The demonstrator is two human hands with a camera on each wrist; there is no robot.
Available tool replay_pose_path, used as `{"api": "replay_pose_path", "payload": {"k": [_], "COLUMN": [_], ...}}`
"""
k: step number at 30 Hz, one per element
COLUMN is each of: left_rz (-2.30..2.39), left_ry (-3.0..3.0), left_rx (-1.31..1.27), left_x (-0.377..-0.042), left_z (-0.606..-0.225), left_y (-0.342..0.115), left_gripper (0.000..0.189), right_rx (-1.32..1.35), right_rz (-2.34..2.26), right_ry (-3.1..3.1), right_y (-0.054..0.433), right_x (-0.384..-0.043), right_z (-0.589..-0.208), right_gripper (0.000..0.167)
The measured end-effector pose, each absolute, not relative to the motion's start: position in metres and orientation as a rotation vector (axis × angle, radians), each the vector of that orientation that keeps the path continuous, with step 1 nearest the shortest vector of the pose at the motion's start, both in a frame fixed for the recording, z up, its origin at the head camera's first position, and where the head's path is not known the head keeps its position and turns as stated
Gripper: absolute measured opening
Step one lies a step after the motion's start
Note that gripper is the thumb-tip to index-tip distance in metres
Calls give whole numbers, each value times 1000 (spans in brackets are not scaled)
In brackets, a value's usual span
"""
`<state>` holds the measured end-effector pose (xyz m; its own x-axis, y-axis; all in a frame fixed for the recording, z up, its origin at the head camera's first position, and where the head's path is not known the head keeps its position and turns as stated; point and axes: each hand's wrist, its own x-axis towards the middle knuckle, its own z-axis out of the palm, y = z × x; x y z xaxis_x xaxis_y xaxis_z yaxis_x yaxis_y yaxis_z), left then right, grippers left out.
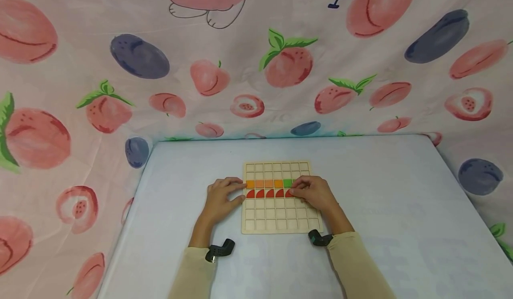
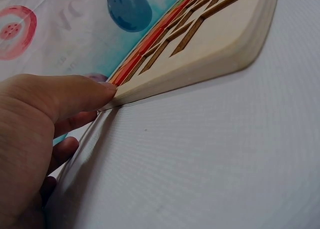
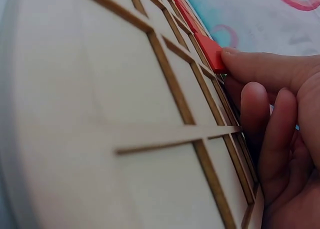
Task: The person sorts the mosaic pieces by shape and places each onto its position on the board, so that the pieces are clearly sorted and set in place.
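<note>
A wooden grid board (image 1: 276, 225) lies flat on the table. One row carries a line of yellow, orange and green square tiles (image 1: 269, 183); just below runs a row of tiles with red quarter circles (image 1: 260, 194). My right hand (image 1: 316, 193) pinches the red tile (image 3: 212, 56) at this row's right end, the thumb against its edge and the tile slightly tilted above its cell. My left hand (image 1: 219, 200) rests at the board's left edge, index finger by the yellow tile (image 1: 250, 184) and thumb on the rim beside the red row.
White cloth covers the table (image 1: 160, 228) around the board. Behind and at the sides hangs a fruit-printed curtain (image 1: 248, 63). Black cameras (image 1: 220, 249) are strapped at both wrists. Lower rows of the board show bare cells.
</note>
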<state>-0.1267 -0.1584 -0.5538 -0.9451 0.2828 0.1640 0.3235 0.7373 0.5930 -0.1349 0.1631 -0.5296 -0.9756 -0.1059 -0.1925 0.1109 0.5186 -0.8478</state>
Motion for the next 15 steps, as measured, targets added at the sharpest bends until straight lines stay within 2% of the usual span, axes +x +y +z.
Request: {"api": "replay_pose_path", "payload": {"k": [15], "left_rz": [-1005], "left_ry": [-2834], "left_rx": [-509], "left_x": [-126], "left_z": [-554], "left_y": [-158], "left_gripper": [35], "right_rx": [-82], "right_rz": [-1332], "right_ry": [2586], "right_y": [164], "right_x": [-135], "right_z": [-525], "right_gripper": [12]}}
